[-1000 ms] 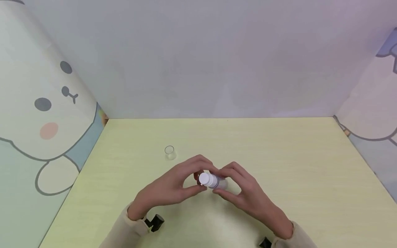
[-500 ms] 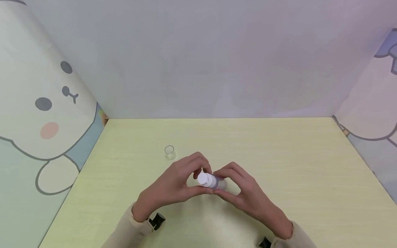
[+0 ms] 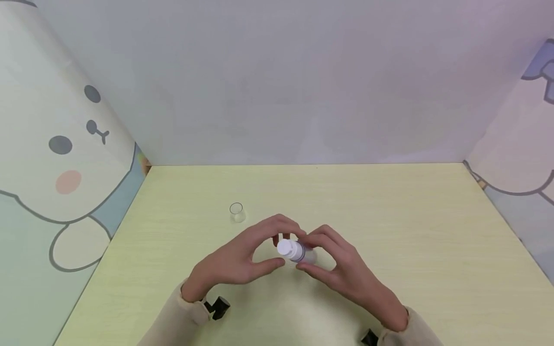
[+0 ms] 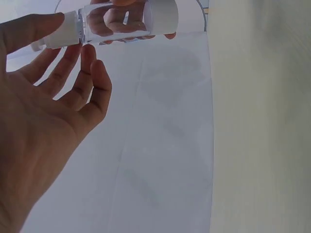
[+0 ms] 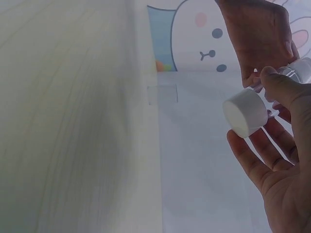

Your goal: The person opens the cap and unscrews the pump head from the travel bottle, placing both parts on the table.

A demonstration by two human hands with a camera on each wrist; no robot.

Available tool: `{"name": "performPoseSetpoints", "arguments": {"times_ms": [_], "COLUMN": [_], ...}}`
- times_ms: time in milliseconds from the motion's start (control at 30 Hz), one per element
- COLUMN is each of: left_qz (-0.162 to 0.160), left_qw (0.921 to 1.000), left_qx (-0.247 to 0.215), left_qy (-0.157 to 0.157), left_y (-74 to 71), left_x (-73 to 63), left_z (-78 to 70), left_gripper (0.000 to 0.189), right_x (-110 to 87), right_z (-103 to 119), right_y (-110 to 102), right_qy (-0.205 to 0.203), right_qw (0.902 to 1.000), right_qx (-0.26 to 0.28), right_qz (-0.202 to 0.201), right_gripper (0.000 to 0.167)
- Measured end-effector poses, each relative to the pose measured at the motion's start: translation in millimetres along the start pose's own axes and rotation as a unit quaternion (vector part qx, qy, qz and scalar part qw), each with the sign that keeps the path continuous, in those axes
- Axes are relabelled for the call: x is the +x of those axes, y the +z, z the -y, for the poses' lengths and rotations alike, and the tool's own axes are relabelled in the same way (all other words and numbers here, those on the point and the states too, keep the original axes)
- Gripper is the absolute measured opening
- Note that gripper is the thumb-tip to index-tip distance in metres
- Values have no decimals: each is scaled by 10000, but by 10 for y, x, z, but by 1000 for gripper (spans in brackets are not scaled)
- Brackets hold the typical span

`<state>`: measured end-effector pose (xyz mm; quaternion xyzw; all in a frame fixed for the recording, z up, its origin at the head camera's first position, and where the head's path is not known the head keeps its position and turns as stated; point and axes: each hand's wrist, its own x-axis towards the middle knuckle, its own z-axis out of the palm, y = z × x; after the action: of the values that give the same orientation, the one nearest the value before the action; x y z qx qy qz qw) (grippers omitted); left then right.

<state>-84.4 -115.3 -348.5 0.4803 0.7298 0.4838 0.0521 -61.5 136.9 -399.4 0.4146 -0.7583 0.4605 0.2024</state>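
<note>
A small clear bottle (image 3: pixel 306 254) with a white top (image 3: pixel 284 247) and a white base (image 5: pixel 244 112) is held above the table, its top leaning to the left. My right hand (image 3: pixel 342 264) grips the body between thumb and fingers. Around the white top is my left hand (image 3: pixel 242 259), its fingers spread loosely behind it. In the head view a narrow gap shows between the left thumb and the top. In the left wrist view that thumb (image 4: pixel 46 24) overlaps the top, and a short nub (image 4: pixel 38 46) sticks out of it.
A small clear cup (image 3: pixel 237 213) stands on the pale wooden table (image 3: pixel 389 211), behind and left of the hands. A plain wall (image 3: pixel 303 86) closes the back. Printed panels with cartoon animals (image 3: pixel 65 120) stand at both sides.
The left hand closed round the bottle's neck half a second ago, then spread again and drew its thumb back to the left. The right hand and bottle stay almost still.
</note>
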Motion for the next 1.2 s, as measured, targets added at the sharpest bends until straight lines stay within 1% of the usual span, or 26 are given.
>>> {"name": "performPoseSetpoints", "arguments": {"times_ms": [100, 167, 300, 433, 700, 833, 900, 1000, 1100, 1200], "left_qz": [20, 1, -82, -210, -445, -570, -614, -586, -441, -237], "left_qw": [9998, 9998, 9997, 9996, 9988, 9983, 9981, 9981, 9982, 9985], "left_qx": [-132, -180, -242, -206, -189, -40, 59, 81, -88, -289], "left_qy": [123, 92, 10, 5, 103, 76, 8, -168, -407, -407], "left_y": [-11, -13, -9, 8, 35, 47, 53, 54, 33, 2], "left_x": [-5, -12, -11, -4, 35, 48, 50, 43, 18, -10], "left_z": [42, 63, 74, 70, 79, 82, 78, 65, 44, 35], "left_gripper": [45, 42, 36, 35, 34, 35, 38, 45, 52, 51], "right_x": [-10, -18, -26, -23, -11, -11, -13, -14, -14, -10], "right_z": [-2, 1, 4, 5, 12, 20, 22, 14, 0, -12], "right_y": [8, 11, 11, 8, 5, 22, 28, 30, 26, 23], "right_qy": [4, 31, 81, 67, 29, 54, 72, 83, 88, 82], "right_qw": [10000, 10000, 10000, 10000, 9998, 9994, 9992, 9992, 9993, 9994], "right_qx": [38, 46, 29, 32, 220, 344, 398, 396, 352, 326], "right_qz": [-10, -5, -2, -9, -22, -2, 9, 7, -6, -21], "right_gripper": [46, 47, 43, 40, 41, 43, 43, 43, 42, 43]}}
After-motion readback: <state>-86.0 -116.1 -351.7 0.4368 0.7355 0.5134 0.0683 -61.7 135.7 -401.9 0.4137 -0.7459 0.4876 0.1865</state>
